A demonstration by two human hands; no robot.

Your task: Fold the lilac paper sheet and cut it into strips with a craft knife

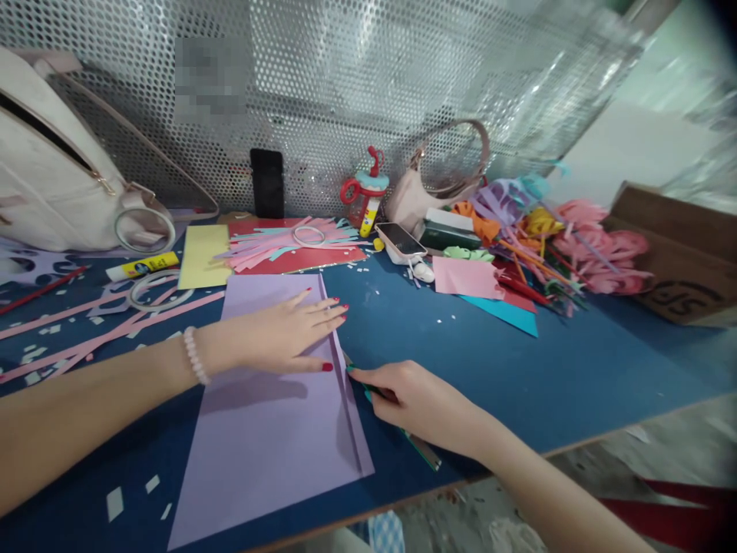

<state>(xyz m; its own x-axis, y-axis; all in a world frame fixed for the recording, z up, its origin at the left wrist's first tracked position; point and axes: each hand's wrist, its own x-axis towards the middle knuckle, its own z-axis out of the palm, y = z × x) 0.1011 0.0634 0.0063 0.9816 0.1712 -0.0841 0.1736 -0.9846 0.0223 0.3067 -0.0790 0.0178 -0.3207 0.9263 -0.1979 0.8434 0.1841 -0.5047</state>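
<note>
My left hand (279, 334) lies flat, fingers spread, on a sheet of purple paper (259, 453). A narrow folded or creased strip (345, 407) runs along the paper's right edge, and my left fingertips reach its upper part. Just right of that edge, my right hand (411, 395) is closed around a slim, dark, green-edged stick-like object (426, 452). Its lower end sticks out below my palm, while my fingers cover much of its middle. The right index fingertip is close to the paper's edge; whether it touches cannot be made out.
Behind the paper lie yellow paper (204, 257), pink and blue strips (270, 244) on red card, and a glue stick (143, 266). A phone (401, 239), red-handled cup (365, 188), handbag (406, 196), ribbon flowers (599, 238) and cardboard box (679, 261) stand farther right. Paper scraps dot the blue table (414, 322).
</note>
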